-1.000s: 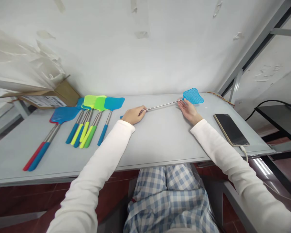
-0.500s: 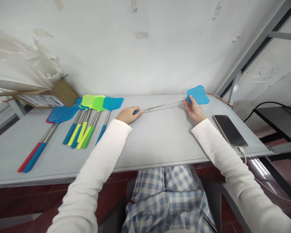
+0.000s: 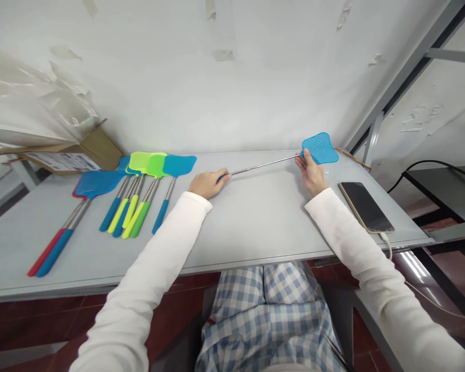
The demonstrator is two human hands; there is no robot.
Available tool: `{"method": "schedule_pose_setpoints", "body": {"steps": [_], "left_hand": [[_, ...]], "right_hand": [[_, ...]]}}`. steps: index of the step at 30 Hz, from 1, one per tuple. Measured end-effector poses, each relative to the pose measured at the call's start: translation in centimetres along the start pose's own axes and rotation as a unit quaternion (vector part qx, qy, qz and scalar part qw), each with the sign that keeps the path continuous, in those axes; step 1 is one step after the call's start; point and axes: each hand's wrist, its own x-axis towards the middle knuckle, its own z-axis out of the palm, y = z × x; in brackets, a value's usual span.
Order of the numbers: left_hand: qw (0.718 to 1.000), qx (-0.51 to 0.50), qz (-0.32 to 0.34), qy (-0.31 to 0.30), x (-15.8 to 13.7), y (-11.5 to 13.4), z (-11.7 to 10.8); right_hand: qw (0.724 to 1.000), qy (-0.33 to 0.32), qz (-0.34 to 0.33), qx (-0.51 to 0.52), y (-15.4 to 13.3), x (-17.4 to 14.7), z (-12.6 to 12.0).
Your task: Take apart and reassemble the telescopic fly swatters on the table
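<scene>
A blue fly swatter [image 3: 321, 148] with a thin metal telescopic shaft, drawn out long, is held between my two hands above the table. My left hand [image 3: 209, 183] is closed around its blue handle, most of which the fingers hide. At the other end, my right hand [image 3: 311, 173] pinches the base of the mesh head, where the shaft joins it. To the left of my left hand lies another blue swatter [image 3: 180, 165] with its shaft short. Beside that, several yellow, green and blue swatters [image 3: 141, 163] overlap in a group.
Farther left, a blue swatter [image 3: 96, 184] lies over a red one [image 3: 52, 250]. A cardboard box [image 3: 101, 147] stands at the back left against the white wall. On the right, a phone [image 3: 366, 206] with a charging cable [image 3: 387, 243] rests near the table's front edge.
The held swatter's head has turned a little and now faces me more, and it sits slightly higher. Both hands keep their hold, with the left shifted slightly to the right.
</scene>
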Motion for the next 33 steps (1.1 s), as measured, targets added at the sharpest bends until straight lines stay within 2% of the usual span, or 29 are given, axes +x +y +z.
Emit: {"method": "schedule_pose_setpoints", "body": {"steps": [4, 6, 8, 12, 15, 21, 24, 28, 33], "left_hand": [[0.999, -0.033, 0.026, 0.010, -0.1, 3.3, 0.4], [0.998, -0.051, 0.025, 0.013, -0.1, 4.5, 0.6], [0.998, -0.059, 0.026, 0.010, -0.1, 4.8, 0.9], [0.998, -0.058, 0.021, 0.005, 0.1, 3.8, 1.0], [0.998, -0.061, 0.010, -0.013, 0.1, 3.2, 0.8], [0.996, -0.072, -0.002, -0.056, 0.0, 3.3, 0.5], [0.995, -0.086, -0.001, -0.041, 0.0, 3.6, 0.7], [0.995, -0.092, 0.045, -0.007, -0.2, 4.1, 1.1], [0.999, -0.020, 0.041, -0.025, -0.3, 4.8, 1.1]], "right_hand": [[0.993, -0.112, 0.020, -0.003, 1.4, -4.1, 2.9], [0.991, -0.136, 0.019, 0.003, 1.9, -5.6, 4.0], [0.989, -0.139, 0.042, -0.004, 2.1, -6.3, 4.4], [0.984, -0.130, 0.119, -0.014, 2.2, -6.3, 4.2], [0.980, -0.135, 0.142, -0.021, 2.3, -6.2, 4.1], [0.977, -0.148, 0.152, -0.031, 2.5, -6.1, 4.1], [0.978, -0.145, 0.146, -0.030, 2.7, -5.9, 4.1], [0.974, -0.174, 0.137, -0.051, 2.6, -5.9, 3.9], [0.971, -0.188, 0.132, -0.063, 2.9, -6.6, 4.1]]}}
